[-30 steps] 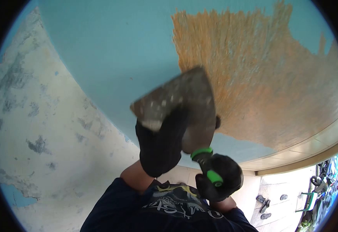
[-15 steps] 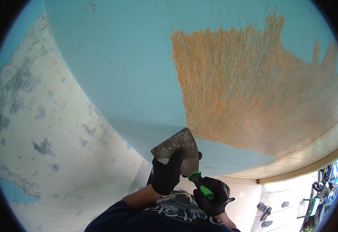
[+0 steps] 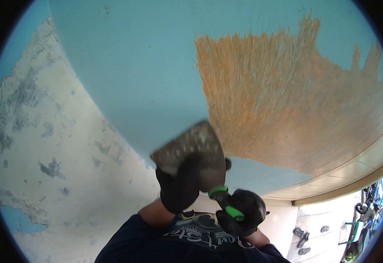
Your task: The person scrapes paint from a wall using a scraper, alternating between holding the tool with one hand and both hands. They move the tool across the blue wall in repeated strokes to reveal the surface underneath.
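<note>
A wide paint scraper [image 3: 200, 142] with a worn, speckled blade and a black and green handle is held up in front of the wall. My right hand [image 3: 246, 210], in a black glove, is wrapped round its handle. In another black glove, my left hand [image 3: 180, 186] grips the blade, thumb across its face and a fingertip showing past the right edge. The blade overlaps blue paint [image 3: 152, 65] in view, close to the lower left corner of the bare orange-brown patch [image 3: 253, 96]. Motion blurs the blade, so whether it touches the wall cannot be told.
At left, an adjoining whitish wall [image 3: 68, 144] has grey blotches and peeling blue edges. A pale tiled ledge [image 3: 345, 168] curves along the lower right. Beyond it are several slippers [image 3: 303, 239] on the floor, a green-framed stool [image 3: 354, 232] and a motorbike [image 3: 365, 208].
Both hands have brought the scraper up and to the left, and its blade appears larger. The left hand shifted left along with it. The scraped patch looks about the same.
</note>
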